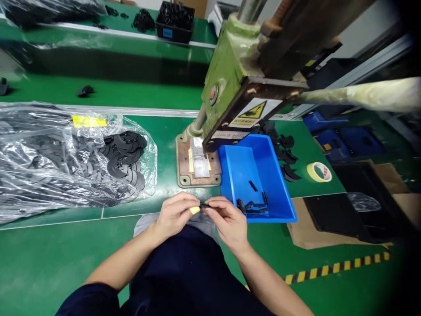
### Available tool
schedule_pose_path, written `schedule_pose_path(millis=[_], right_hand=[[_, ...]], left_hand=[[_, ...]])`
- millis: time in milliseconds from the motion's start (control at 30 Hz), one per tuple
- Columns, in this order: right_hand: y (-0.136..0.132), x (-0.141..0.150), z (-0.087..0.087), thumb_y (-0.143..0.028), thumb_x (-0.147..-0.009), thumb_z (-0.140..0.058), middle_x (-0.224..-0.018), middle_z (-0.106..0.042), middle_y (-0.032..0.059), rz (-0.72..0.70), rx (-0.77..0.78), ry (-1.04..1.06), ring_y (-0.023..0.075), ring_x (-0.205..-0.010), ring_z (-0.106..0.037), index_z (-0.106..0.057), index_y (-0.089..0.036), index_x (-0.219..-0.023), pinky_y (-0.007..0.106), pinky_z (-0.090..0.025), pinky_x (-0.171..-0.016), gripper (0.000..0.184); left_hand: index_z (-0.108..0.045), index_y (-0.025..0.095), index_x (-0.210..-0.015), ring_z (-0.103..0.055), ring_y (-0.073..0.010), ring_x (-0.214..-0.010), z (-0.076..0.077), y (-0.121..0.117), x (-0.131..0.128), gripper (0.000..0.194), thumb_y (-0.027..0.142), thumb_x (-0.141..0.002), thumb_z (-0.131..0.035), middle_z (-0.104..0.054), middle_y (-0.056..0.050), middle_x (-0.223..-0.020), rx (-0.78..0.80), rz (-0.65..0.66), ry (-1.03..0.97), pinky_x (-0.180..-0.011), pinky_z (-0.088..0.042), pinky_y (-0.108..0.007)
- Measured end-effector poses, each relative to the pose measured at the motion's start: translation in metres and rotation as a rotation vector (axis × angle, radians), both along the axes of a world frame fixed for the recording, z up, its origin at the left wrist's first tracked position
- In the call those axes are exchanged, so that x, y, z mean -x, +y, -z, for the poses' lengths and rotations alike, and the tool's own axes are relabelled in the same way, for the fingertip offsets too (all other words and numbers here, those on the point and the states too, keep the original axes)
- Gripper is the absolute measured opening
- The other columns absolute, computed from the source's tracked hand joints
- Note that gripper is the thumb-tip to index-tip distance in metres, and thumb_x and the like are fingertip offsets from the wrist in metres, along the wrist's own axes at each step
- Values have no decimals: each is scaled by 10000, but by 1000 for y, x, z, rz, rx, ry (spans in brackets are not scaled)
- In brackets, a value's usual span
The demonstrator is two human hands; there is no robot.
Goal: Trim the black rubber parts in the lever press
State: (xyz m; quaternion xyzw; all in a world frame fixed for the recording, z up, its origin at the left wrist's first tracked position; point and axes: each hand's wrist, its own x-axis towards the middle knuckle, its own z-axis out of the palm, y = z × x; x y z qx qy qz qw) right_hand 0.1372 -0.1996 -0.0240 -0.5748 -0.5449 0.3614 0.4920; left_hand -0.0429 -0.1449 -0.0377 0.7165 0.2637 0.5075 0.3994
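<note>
Between my two hands, in front of the bench edge, is a small black plastic part. My left hand pinches one end of it, with yellow tape or a finger cover on the thumb. My right hand grips the other end with thumb and fingers. The fingers hide most of the part's shape. Just beyond my hands stands a green hand press, its metal fixture block bolted on the base. At its right sits a blue bin with several small black parts inside.
A clear plastic bag of curved black pieces lies on the left. More black pieces and a tape roll lie right of the bin. The press lever reaches out to the right. A black box stands on the back shelf.
</note>
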Motion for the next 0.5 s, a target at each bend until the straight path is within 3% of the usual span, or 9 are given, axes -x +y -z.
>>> schedule_pose_path(millis=[133, 233, 367, 500], right_hand=[[10, -3, -19, -274, -849, -700, -1064, -703, 67, 1, 18, 2, 168, -881, -714, -676, -276, -1132, 322, -637, -757, 285], [17, -15, -40, -267, -869, -674, -1123, -691, 68, 59, -19, 15, 181, -955, -716, -636, -296, -1212, 350, -635, -827, 346], [24, -36, -65, -259, -854, -693, -990, -733, 36, 121, -76, 37, 161, -851, -733, -688, -290, -1117, 315, -643, -778, 265], [28, -57, -76, -255, -845, -701, -948, -749, 25, 139, -110, 23, 145, -782, -738, -710, -283, -1074, 276, -646, -731, 231]], left_hand=[[-695, 169, -1005, -681, -145, -904, -14, 28, 8, 124, 121, -919, -620, -709, -75, -967, -66, 11, 110, -811, -566, -262], [-690, 169, -967, -672, -152, -915, -18, 64, 9, 98, 164, -942, -594, -714, -70, -960, -140, -124, 213, -834, -553, -281], [-694, 169, -936, -668, -170, -914, -6, 113, 3, 161, 212, -971, -543, -715, -69, -947, -244, -255, 362, -836, -544, -302], [-697, 161, -949, -662, -184, -921, 9, 138, -6, 195, 192, -972, -506, -698, -80, -959, -314, -202, 462, -832, -541, -306]])
